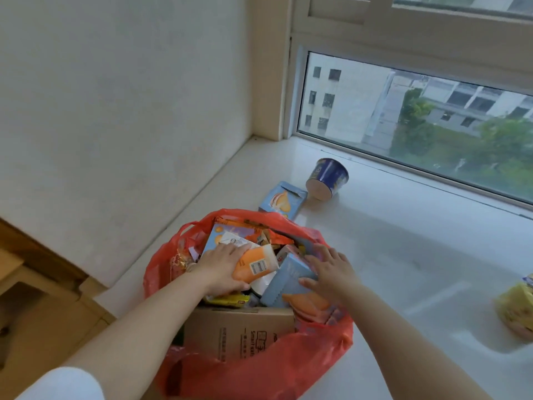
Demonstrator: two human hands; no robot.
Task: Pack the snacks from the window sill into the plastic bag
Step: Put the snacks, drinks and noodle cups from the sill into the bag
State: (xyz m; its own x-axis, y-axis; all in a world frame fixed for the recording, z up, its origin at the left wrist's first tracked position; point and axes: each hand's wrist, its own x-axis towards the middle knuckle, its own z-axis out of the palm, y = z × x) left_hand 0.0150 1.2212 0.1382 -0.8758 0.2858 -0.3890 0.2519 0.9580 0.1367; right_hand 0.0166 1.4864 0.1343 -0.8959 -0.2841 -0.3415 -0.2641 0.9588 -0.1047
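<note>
A red plastic bag stands open on the white window sill, packed with several snack boxes and a brown cardboard box. My left hand grips an orange and white packet inside the bag. My right hand lies with spread fingers on a light blue snack box in the bag. Behind the bag, a blue snack box and a tipped blue cup lie on the sill.
A yellow snack packet lies at the sill's right edge. The window pane runs along the back, a white wall on the left. Wooden furniture stands below left.
</note>
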